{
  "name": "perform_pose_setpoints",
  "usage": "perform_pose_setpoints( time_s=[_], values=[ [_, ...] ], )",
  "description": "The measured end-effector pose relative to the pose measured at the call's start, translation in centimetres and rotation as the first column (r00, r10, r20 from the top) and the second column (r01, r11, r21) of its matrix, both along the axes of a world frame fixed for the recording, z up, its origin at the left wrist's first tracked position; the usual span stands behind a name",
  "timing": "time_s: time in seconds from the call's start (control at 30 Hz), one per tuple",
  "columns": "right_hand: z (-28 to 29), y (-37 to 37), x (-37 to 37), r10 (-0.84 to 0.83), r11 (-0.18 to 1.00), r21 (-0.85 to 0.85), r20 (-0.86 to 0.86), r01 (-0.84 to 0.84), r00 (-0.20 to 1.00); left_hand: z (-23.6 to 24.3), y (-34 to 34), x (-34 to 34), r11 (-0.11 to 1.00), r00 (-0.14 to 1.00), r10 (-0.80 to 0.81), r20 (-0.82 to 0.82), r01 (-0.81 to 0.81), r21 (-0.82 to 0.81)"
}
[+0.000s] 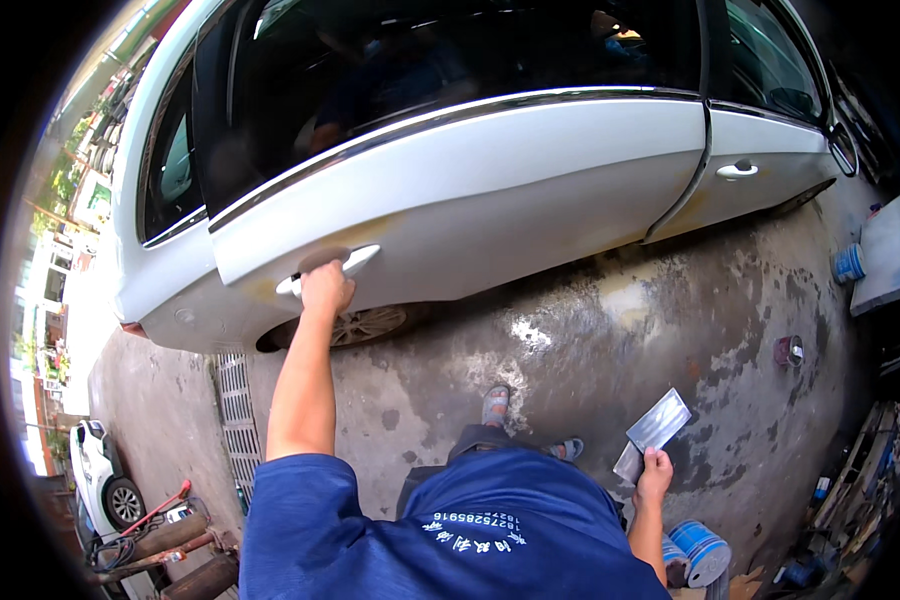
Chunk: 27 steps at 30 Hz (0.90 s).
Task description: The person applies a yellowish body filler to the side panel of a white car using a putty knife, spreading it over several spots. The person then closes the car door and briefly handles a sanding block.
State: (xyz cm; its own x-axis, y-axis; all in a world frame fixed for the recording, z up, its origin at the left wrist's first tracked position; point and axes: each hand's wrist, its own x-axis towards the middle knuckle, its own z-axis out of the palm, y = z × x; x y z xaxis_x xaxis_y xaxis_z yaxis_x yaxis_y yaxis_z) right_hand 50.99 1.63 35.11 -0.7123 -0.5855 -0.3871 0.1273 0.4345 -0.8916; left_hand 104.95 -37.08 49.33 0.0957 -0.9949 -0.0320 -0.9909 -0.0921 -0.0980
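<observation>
Gripping the white rear door handle (362,260) w/ L hand (327,287): curled round it, fingertips hidden. R hand (653,477) clamped on the flat shiny sheets (660,420), well right of the handle & nearer the body. IMO: pull straight & steady, no jerk; hold sheet edges clear of the door panel (510,205) round the handle, esp. the tan patch (392,228) up-right of it.

Remotely, I see the left hand (327,288) gripping a white car (530,190)'s door handle (362,260); the right hand (654,478) holds a flat silvery plate (660,419).
</observation>
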Motion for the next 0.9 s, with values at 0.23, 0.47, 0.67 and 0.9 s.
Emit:
perform_pose_setpoints(
  time_s=[0.23,0.47,0.67,0.9],
  values=[
    [-1.0,-0.9,-0.9,-0.079,0.994,-0.07,0.119,0.088,0.99,-3.1,7.2,-1.6,0.873,0.984,-0.171,0.039,0.17,-0.457],
    [-1.0,-3.7,-2.0,0.032,0.999,0.005,-0.089,-0.031,0.996,-2.2,7.3,-3.9,0.965,0.993,0.095,-0.065,-0.108,-0.238],
    [0.5,-3.5,-1.4,-0.011,0.999,-0.031,-0.019,0.01,1.0,-4.5,10.6,-3.4,0.8,0.985,-0.161,0.056,0.163,-0.578],
    [1.1,-4.0,2.8,0.091,0.994,-0.056,-0.059,-0.094,0.994,-0.9,-2.1,5.0,0.91,0.956,-0.265,-0.126,0.205,-0.361]
  ],
)
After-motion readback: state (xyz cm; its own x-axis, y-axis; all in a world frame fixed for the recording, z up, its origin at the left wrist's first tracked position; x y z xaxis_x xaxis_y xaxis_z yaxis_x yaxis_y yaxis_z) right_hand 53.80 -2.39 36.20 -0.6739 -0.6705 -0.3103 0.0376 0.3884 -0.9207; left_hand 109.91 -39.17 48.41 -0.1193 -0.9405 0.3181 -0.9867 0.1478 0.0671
